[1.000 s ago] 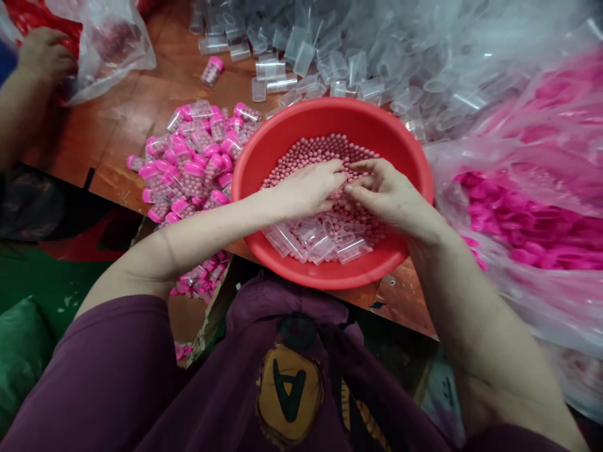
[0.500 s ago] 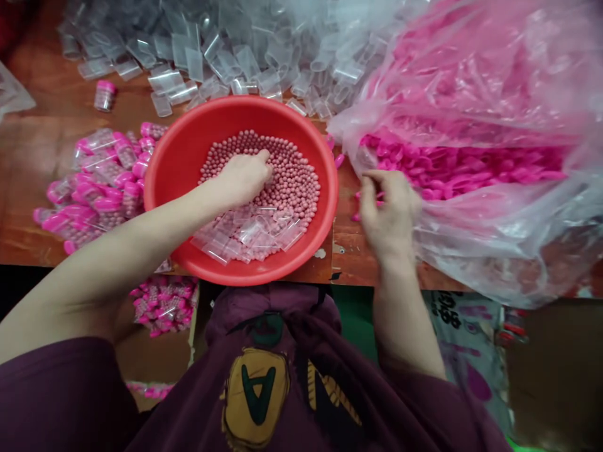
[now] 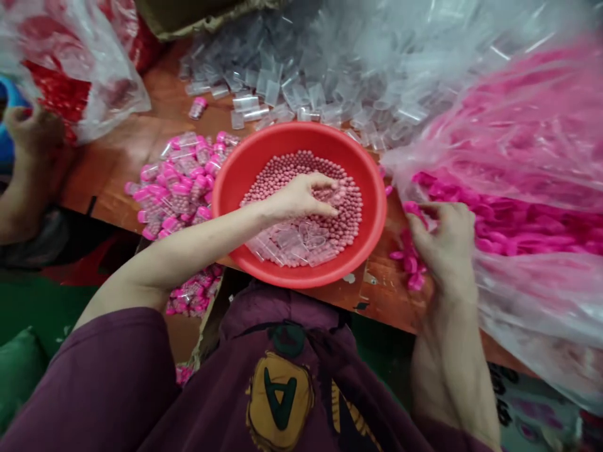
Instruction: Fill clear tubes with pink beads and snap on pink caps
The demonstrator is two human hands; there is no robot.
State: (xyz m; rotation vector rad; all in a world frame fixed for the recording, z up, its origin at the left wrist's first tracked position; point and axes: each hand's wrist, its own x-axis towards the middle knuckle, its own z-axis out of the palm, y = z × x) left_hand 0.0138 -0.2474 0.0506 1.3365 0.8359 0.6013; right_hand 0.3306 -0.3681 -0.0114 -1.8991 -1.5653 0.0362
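Note:
My left hand is inside the red bowl, above the pink beads. Its thumb and fingers are curved around what looks like a clear plastic tube, blurred against the beads. Several clear tubes lie on the beads at the bowl's near side. To the right of the bowl, my right hand pinches a bright pink cap between thumb and forefinger. Below these fingers, loose pink caps lie on the table, beside the open bag of pink caps.
Filled bottles with pink caps are heaped left of the bowl, and one bottle stands apart. Clear tubes cover the table's back. Another person's hand is at far left near a bag of red pieces. More bottles lie below the table edge.
The view has swung left, bringing the other person's hand into sight. My left hand's thumb and fingers have spread from a tighter curl. A pink cap now shows at my right fingertips.

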